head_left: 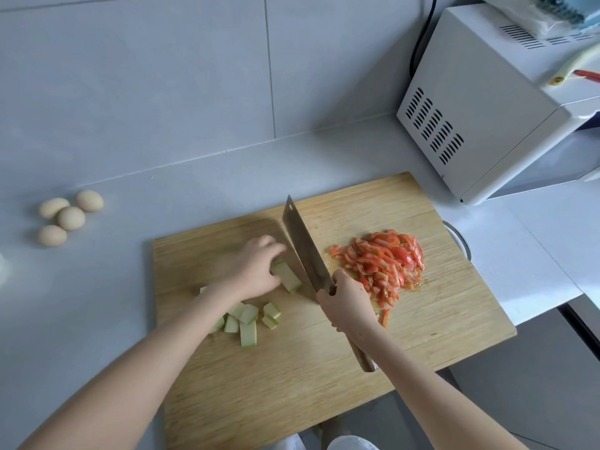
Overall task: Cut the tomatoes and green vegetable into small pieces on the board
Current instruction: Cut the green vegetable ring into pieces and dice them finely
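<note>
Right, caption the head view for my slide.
Left hand holds a pale green vegetable strip while the right hand grips a steel cleaver on the wooden board, beside chopped red tomato.

Honey-tan across the board (308, 378), streaked with straight grain. At 3 o'clock on it, bright red tomato pieces (383, 264) with paler orange-pink flesh. Toward 8 o'clock, green vegetable pieces (248, 319) in pale whitish-green, edged with light green skin; same tints on the green vegetable strip (287, 277). Dull steel grey on the cleaver (303, 251) blade, brown on its handle. Pale blue-grey on the bench (97, 303) and wall tiles (146, 76), ruled by thin darker grout lines. Beige-tan on four eggs (70, 218) at 9 o'clock. White on the microwave (487, 92) at 2 o'clock, with rows of dark slanted vent slots; black on the cord (422, 34) behind it.
</note>
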Demonstrator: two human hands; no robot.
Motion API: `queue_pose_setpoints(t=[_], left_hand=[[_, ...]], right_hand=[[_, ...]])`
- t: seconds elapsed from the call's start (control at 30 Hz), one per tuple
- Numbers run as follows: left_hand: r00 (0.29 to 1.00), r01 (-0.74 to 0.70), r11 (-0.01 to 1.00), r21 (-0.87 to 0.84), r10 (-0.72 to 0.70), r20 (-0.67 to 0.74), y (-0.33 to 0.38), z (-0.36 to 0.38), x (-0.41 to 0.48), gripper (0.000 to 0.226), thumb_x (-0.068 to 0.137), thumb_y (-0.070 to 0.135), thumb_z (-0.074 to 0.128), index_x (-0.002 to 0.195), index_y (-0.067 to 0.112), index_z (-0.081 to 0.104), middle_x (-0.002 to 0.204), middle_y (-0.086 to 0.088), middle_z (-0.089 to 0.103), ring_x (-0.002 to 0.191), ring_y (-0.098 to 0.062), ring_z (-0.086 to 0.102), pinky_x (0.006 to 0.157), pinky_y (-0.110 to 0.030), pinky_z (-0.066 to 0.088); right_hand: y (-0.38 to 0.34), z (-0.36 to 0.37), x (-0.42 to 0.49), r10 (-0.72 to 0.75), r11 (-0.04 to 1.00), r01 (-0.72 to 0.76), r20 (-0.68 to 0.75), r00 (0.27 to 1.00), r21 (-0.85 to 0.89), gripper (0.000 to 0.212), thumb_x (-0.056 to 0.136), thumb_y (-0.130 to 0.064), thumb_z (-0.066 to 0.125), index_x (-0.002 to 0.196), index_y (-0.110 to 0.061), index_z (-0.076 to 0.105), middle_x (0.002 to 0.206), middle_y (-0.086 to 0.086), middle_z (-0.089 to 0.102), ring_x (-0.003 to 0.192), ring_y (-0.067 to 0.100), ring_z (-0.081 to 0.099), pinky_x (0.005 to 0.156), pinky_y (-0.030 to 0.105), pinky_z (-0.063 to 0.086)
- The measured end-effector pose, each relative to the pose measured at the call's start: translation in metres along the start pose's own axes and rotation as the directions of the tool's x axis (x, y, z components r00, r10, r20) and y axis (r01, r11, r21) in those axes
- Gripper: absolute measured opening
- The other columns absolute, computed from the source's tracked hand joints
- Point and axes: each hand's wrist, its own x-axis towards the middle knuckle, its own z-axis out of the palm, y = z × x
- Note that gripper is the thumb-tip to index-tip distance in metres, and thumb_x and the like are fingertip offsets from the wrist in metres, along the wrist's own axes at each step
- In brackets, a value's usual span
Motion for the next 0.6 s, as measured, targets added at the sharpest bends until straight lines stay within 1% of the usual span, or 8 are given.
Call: queue_pose_setpoints(t=[0.03,0.1,0.17,0.23,0.33,0.43,0.5,0.6], left_hand=[[0.994,0.087,0.994,-0.064,-0.091,-0.059,-0.009,0.0,-0.003,0.053,0.082,0.013,0.061,0.133,0.016,0.047,0.133,-0.002,0.044,0.125,-0.023,0.038,0.101,-0.033,0.037],[0.977,0.183,0.979,-0.085,-0.191,-0.094,-0.023,0.005,-0.009,0.046,0.084,0.015,0.059,0.13,0.014,0.05,0.129,-0.002,0.048,0.122,-0.023,0.041,0.097,-0.031,0.037],[0.973,0.201,0.972,-0.123,-0.213,-0.094,-0.031,0.013,-0.015,0.035,0.083,0.016,0.061,0.118,0.012,0.059,0.116,0.0,0.052,0.111,-0.022,0.048,0.086,-0.025,0.038],[0.968,0.211,0.962,-0.171,-0.23,-0.103,-0.033,0.015,-0.019,0.026,0.081,0.015,0.064,0.107,0.011,0.063,0.103,0.003,0.051,0.097,-0.018,0.052,0.076,-0.021,0.037],[0.968,0.227,0.966,-0.122,-0.238,-0.085,-0.036,0.011,-0.027,0.029,0.079,0.015,0.066,0.107,0.009,0.061,0.099,0.003,0.049,0.088,-0.015,0.051,0.07,-0.022,0.038],[0.948,0.303,0.951,-0.054,-0.307,-0.083,-0.043,0.008,-0.04,0.034,0.081,0.018,0.065,0.112,0.009,0.058,0.107,-0.001,0.052,0.095,-0.016,0.052,0.073,-0.021,0.039],[0.933,0.346,0.938,0.026,-0.341,-0.114,-0.047,0.006,-0.047,0.034,0.083,0.024,0.063,0.113,0.009,0.057,0.11,-0.004,0.051,0.1,-0.019,0.048,0.079,-0.024,0.04],[0.956,0.263,0.946,0.191,-0.227,-0.188,-0.037,0.008,-0.048,0.041,0.083,0.037,0.061,0.113,0.009,0.058,0.113,-0.006,0.051,0.107,-0.022,0.044,0.095,-0.032,0.037]], right_hand=[[0.001,0.001,0.001,-0.007,1.0,0.007,-0.006,1.0,-0.02,0.007,0.085,-0.015,0.043,0.084,-0.01,0.046,0.072,0.008,0.057,0.061,0.027,0.059,0.059,0.04,0.056],[0.002,0.003,0.002,-0.035,0.998,0.034,-0.019,0.999,-0.051,0.01,0.087,-0.013,0.041,0.087,-0.006,0.048,0.07,0.008,0.056,0.059,0.026,0.053,0.053,0.036,0.05],[0.002,0.006,0.0,-0.07,0.992,0.068,-0.02,0.997,-0.106,0.01,0.088,-0.012,0.041,0.087,-0.005,0.048,0.066,0.005,0.051,0.057,0.022,0.046,0.049,0.032,0.039],[0.0,0.009,-0.002,-0.1,0.986,0.098,-0.008,0.995,-0.136,0.009,0.088,-0.011,0.041,0.086,-0.006,0.048,0.063,0.003,0.047,0.054,0.019,0.042,0.046,0.028,0.034],[-0.004,0.015,-0.005,-0.132,0.978,0.135,0.03,0.991,-0.158,0.01,0.088,-0.012,0.04,0.079,-0.009,0.043,0.061,0.0,0.043,0.053,0.017,0.037,0.045,0.026,0.029],[-0.011,0.024,-0.009,-0.156,0.97,0.166,0.069,0.985,-0.178,0.012,0.088,-0.012,0.04,0.076,-0.012,0.038,0.061,-0.001,0.041,0.052,0.016,0.035,0.045,0.025,0.027],[-0.015,0.029,-0.01,-0.175,0.964,0.186,0.074,0.982,-0.189,0.011,0.088,-0.011,0.04,0.078,-0.012,0.038,0.061,-0.001,0.041,0.053,0.017,0.036,0.045,0.026,0.028],[-0.018,0.03,-0.008,-0.175,0.966,0.181,0.049,0.983,-0.184,0.013,0.088,-0.011,0.04,0.075,-0.012,0.037,0.059,-0.001,0.04,0.052,0.016,0.034,0.045,0.026,0.026]])
